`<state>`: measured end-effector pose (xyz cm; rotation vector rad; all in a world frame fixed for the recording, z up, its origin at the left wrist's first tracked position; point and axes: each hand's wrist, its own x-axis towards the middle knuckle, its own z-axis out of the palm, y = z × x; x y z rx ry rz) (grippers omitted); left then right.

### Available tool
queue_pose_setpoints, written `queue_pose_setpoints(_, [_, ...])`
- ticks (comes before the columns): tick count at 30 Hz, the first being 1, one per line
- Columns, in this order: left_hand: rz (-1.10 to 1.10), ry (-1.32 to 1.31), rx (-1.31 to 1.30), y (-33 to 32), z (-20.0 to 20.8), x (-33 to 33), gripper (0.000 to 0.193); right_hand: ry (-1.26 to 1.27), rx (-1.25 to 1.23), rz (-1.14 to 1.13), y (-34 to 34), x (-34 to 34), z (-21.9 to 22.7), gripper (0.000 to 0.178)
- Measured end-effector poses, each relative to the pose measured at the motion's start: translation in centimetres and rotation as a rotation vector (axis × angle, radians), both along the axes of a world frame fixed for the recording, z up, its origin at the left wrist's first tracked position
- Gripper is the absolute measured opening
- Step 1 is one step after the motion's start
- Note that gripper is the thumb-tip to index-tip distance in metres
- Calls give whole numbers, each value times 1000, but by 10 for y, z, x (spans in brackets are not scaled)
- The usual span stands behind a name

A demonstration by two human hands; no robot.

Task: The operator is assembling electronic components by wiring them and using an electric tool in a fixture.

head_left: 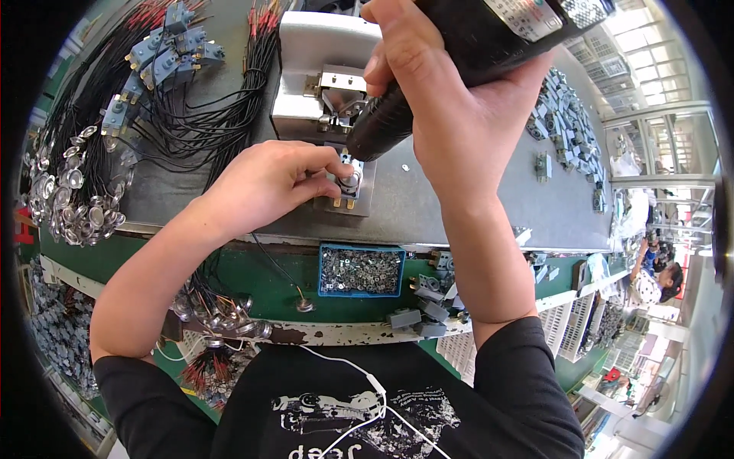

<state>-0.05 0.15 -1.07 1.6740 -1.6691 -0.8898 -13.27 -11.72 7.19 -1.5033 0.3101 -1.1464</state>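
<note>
My right hand [478, 115] is wrapped round the thick black body of an electric screwdriver [489, 34]. The tool slants down to the left, its nose just above a small metal plate at the bench fixture [306, 107]. My left hand [267, 180] pinches a small round metal knob-like piece [349, 182] with thumb and forefinger. That piece sits on a small switch body with brass terminals [350, 203], on the plate right under the screwdriver's nose. The very tip of the tool is hidden.
A blue box [363, 295] of small metal fittings stands at the front edge. Grey switches [164, 65] with black wires and round metal caps [76, 191] heap at left. More loose switches [569, 130] lie at right. Another person [654, 283] sits far right.
</note>
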Motion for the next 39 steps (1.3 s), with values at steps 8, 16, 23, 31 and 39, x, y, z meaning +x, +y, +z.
queue_pose_setpoints(8, [-24,-19,63,-3,4,1,20,34,-107,93,-8,-2,-2,18])
queue_pose_setpoints(16, [-29,-58,-52,-2,-2,1,20,62,-20,68,-1,-3,0,15])
queue_pose_setpoints(23, [-27,-60,-126,3,-9,-1,19,93,-67,77,-1,-7,-5,13])
queue_pose_setpoints(31, [-53,-97,-185,5,-8,0,19,87,161,168,21,-6,4,52])
queue_pose_setpoints(39, [-47,-418,-430,9,-4,-12,21,-88,-81,-45,19,0,-12,56])
